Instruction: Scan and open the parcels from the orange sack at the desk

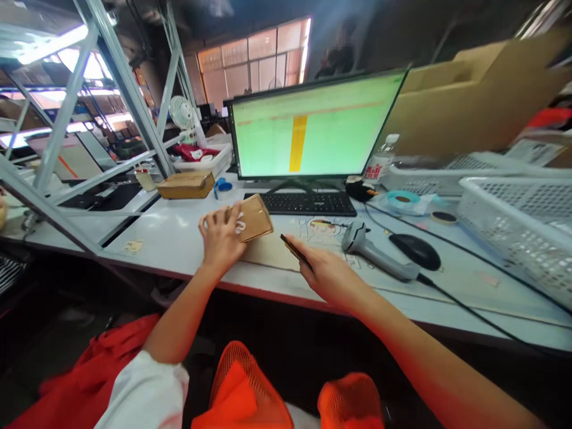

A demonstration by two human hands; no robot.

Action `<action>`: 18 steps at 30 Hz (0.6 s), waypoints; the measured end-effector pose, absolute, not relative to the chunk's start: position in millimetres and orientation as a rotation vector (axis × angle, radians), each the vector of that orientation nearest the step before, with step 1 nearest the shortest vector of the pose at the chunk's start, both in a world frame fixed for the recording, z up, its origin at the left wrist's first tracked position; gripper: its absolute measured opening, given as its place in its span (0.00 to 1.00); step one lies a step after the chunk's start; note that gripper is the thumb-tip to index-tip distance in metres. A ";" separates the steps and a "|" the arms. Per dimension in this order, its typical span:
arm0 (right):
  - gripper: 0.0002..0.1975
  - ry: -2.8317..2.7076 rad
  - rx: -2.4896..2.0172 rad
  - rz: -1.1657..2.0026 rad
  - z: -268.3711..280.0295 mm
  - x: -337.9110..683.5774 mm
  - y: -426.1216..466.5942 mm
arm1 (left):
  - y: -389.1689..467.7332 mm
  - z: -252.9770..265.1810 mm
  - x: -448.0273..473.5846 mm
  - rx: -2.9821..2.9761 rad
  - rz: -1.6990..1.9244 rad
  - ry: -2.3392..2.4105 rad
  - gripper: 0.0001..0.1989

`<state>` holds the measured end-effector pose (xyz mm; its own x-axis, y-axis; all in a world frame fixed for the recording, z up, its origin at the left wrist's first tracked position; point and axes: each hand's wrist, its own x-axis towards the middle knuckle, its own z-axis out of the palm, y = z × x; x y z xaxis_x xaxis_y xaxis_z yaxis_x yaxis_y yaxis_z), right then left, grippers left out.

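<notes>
My left hand (222,241) is wrapped over the left side of a small brown cardboard box (257,218), which is tilted above the near edge of the desk. White marks show on the box beside my fingers. To the right, my right hand (330,274) grips a slim dark object with a yellowish edge (292,247), its tip pointing toward the box but apart from it. The kind of that object is too small and blurred to tell. Nearest to my right hand lies a grey handheld barcode scanner (373,253) on the desk.
Behind the box stand a black keyboard (308,204) and a lit monitor (313,131). A black mouse (415,250), tape rolls (402,199) and white plastic baskets (518,208) are at right. Another cardboard box (186,185) sits back left, near a metal rack post (127,83). Scanner cable crosses the right side.
</notes>
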<state>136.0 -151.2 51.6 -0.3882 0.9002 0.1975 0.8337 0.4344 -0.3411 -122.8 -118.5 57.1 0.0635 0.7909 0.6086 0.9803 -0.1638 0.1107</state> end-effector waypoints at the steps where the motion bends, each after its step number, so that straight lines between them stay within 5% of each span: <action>1: 0.32 -2.330 -1.378 0.247 60.1 146.7 -146.9 | -118.8 56.0 -131.8 -2.031 -0.929 -1.798 0.50; 9: 0.31 -2.598 -0.948 -0.042 138.0 158.7 -115.3 | -121.3 20.4 -142.2 -2.516 -1.647 -1.592 0.61; 18: 0.33 -2.760 -1.111 -0.198 130.5 164.8 -95.5 | -113.2 -12.4 -158.3 -2.643 -2.051 -1.610 0.60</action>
